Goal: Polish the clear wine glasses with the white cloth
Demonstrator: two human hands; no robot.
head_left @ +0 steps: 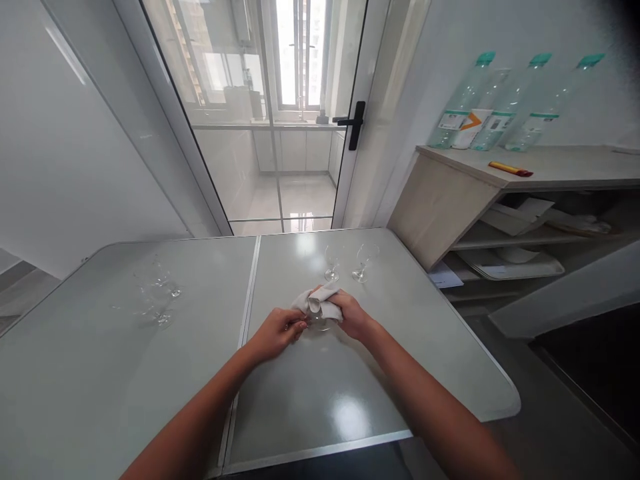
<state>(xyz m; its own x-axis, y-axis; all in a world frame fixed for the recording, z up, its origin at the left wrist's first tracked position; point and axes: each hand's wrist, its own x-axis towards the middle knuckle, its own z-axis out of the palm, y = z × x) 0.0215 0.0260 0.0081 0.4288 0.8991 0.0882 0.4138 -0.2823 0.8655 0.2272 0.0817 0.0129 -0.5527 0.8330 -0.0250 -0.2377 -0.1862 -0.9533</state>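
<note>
Near the middle of the table, a clear glass [319, 325] is held between both hands, with its base or rim towards me. My left hand [280, 331] is closed, its fingertips pinching the glass's left edge. A white cloth [327, 308] is bunched over and around the glass, and my right hand [354, 315] is closed on it from the right. The cloth hides much of the glass and some of my right fingers. Just beyond my hands, two clear stemmed glasses, a left one [331, 273] and a right one [360, 273], stand upright.
On the table's left half lie clear stemmed glasses [163, 317], apparently on their sides. A metal seam [247, 300] divides the table [125, 400]. To the right, a shelf unit [450, 193] carries several plastic bottles [495, 127]. A glazed door [310, 153] stands behind the table.
</note>
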